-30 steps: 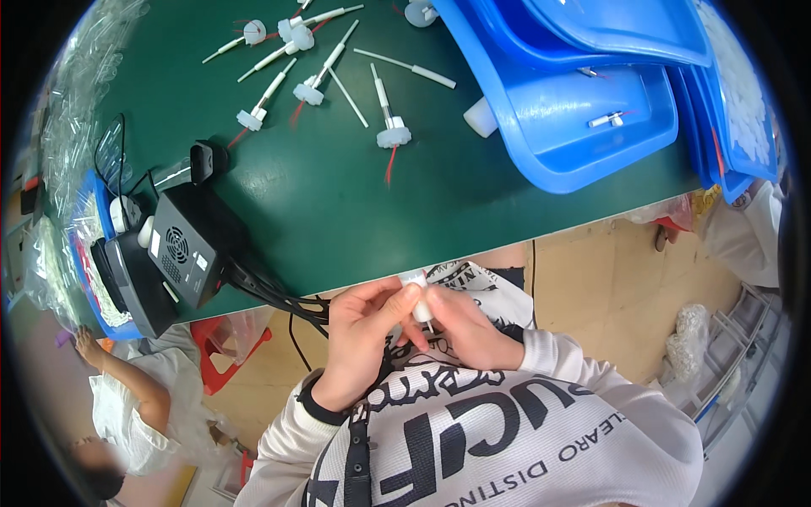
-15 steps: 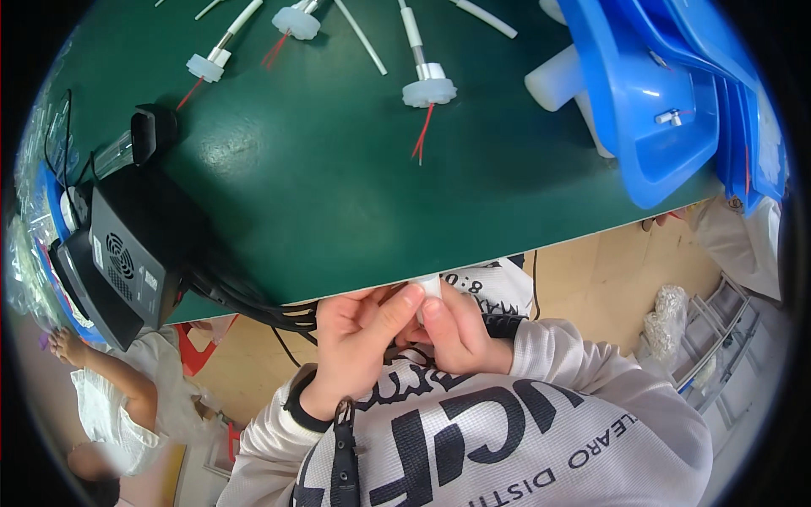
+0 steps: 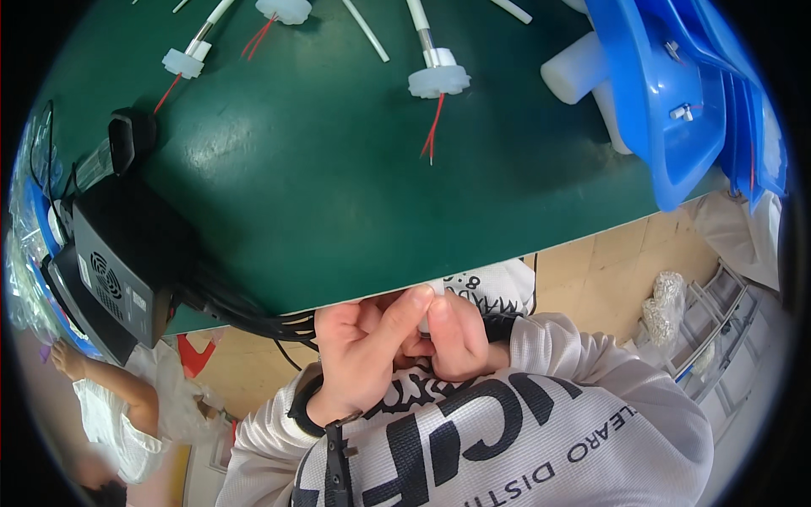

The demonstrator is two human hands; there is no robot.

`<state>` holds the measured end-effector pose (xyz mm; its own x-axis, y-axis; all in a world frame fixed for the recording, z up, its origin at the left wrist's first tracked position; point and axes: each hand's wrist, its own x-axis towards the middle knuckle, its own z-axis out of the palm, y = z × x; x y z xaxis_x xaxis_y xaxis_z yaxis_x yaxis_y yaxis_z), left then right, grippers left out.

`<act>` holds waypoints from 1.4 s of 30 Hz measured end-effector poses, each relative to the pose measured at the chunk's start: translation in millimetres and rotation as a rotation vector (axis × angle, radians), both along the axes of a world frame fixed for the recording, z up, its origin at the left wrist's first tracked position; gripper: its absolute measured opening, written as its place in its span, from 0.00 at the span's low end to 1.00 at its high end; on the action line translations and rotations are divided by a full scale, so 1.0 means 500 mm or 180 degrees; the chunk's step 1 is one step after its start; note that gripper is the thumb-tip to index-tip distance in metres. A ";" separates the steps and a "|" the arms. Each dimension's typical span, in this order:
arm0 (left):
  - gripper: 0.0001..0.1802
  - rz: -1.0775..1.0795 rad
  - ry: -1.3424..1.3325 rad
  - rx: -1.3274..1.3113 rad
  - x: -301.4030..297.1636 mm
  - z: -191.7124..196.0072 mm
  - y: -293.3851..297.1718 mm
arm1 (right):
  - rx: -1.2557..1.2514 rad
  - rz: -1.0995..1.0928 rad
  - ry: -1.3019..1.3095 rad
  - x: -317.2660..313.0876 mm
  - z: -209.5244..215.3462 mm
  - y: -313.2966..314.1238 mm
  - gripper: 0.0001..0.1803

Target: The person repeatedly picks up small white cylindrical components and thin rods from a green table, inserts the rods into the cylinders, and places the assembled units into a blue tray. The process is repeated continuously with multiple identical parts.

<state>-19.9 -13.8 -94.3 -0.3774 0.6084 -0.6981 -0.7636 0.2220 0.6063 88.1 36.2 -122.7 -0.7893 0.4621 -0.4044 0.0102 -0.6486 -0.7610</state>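
Close to my body, just off the near table edge, my left hand (image 3: 361, 348) and my right hand (image 3: 459, 340) meet with thumbs nearly together. Both are closed on a small white plastic piece (image 3: 437, 289), of which only a bit shows at the thumb tips; the fingers hide the rest. On the table beyond lies an assembly (image 3: 439, 81) with a translucent notched cap, a metal and white tube and red wires. Two similar assemblies (image 3: 183, 63) (image 3: 285, 10) lie farther left.
Blue plastic bins (image 3: 634, 101) stand at the right with small white parts inside. White cylinders (image 3: 574, 69) lie beside them. A grey and black device (image 3: 118, 270) with black cables (image 3: 253, 321) occupies the left edge of the green table (image 3: 338, 194). Another person's arm (image 3: 110, 380) shows at far left.
My view has shifted slightly, moving the table items in the picture. Both hands stay together on the white piece; less of it shows between the thumbs now.
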 end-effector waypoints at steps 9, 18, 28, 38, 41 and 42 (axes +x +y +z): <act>0.12 -0.0252 -0.0446 -0.0210 -0.002 0.018 0.017 | -0.1989 0.0190 0.0302 0.006 0.014 0.035 0.27; 0.09 0.0063 0.0090 0.0283 0.011 -0.009 0.009 | -0.0259 0.0411 -0.0638 0.024 0.045 0.038 0.28; 0.10 0.0191 0.0257 0.0125 0.018 -0.010 0.002 | 0.0211 0.0337 -0.0336 0.014 0.017 0.006 0.23; 0.10 0.0169 0.0243 -0.0261 0.008 -0.005 0.007 | 0.0062 -0.0106 0.0133 -0.002 -0.001 -0.016 0.18; 0.07 -0.0045 0.0281 -0.0183 0.005 -0.006 0.003 | 0.0197 -0.0084 0.0080 0.001 -0.005 -0.013 0.17; 0.07 0.0020 0.0241 -0.0141 0.005 -0.009 0.003 | 0.0231 -0.0043 0.0029 0.002 -0.005 -0.010 0.17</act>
<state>-17.5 -12.2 -98.7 -0.4339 0.5750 -0.6936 -0.7174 0.2451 0.6521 89.0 31.2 -125.2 -0.7863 0.5005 -0.3624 -0.0052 -0.5919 -0.8060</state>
